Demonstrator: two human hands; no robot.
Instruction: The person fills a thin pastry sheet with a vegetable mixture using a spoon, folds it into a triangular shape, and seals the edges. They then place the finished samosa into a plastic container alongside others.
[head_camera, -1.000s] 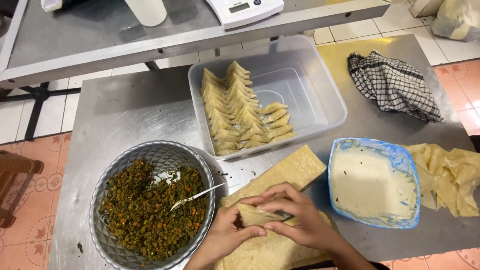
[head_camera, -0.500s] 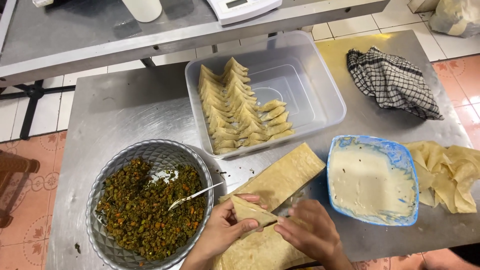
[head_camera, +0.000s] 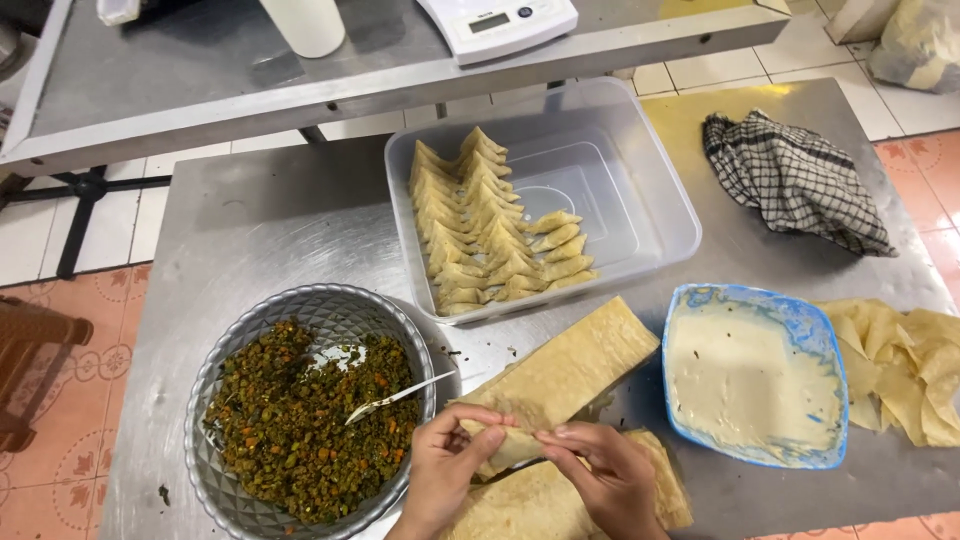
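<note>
The left hand (head_camera: 440, 470) and the right hand (head_camera: 605, 475) are both closed with pinching fingers on one thin pastry strip (head_camera: 505, 448), which they hold folded just above the stack of pastry sheets (head_camera: 570, 365) on the steel surface (head_camera: 270, 230). To the left stands a metal bowl of green filling (head_camera: 300, 420) with a spoon (head_camera: 395, 397) in it. Behind is a clear tub of folded triangles (head_camera: 490, 240), and to the right a blue dish of white paste (head_camera: 750, 375).

Steel tables on a tiled floor.
A second table (head_camera: 200, 90) stands behind the near table (head_camera: 260, 230); floor tiles (head_camera: 60, 430) are orange and white.
</note>
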